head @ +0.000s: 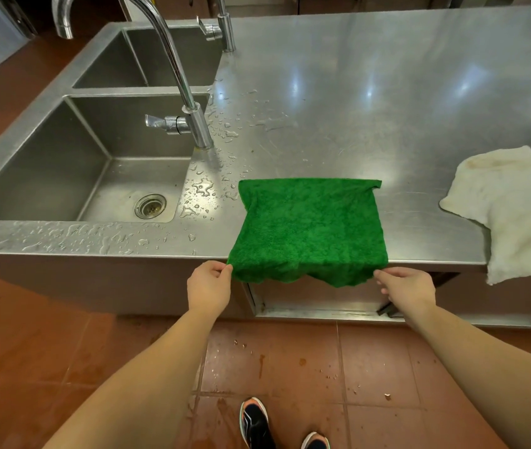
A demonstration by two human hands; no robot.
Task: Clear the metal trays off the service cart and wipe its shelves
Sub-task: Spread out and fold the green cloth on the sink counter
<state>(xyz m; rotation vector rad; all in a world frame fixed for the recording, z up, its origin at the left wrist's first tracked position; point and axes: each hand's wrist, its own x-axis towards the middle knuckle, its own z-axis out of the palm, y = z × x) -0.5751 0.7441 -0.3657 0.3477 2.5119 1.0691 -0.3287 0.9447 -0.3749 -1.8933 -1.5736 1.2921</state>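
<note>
The cloth (309, 228), green and the thing that will do the wiping, is lying spread on the worktop (387, 108) in the middle of the frame. Its near hem is hanging over the front edge. The left hand (209, 288) is pinching the cloth's lower-left corner between thumb and forefinger. The right hand (408, 291) is doing the same at the lower-right corner, though its grip is harder to read, since only the fingertips are meeting the hem. Both grips are closing on the cloth and nothing else.

Holding it by two corners is keeping it flat and taut, which suggests the person is squaring it up for a fold or about to lift it. The hem hanging off the edge is giving the fingers room to get under it.

Water drops (204, 186) are sitting on the steel between the cloth and the sink (47, 176) at the left, under the tap (189, 105), so the cloth is probably damp.

A white rag (510, 205) is draping over the worktop edge at the right, well apart from the cloth.

The cart and trays are not showing anywhere in the frame, so this looks like preparation, with the wiping not yet begun.
</note>
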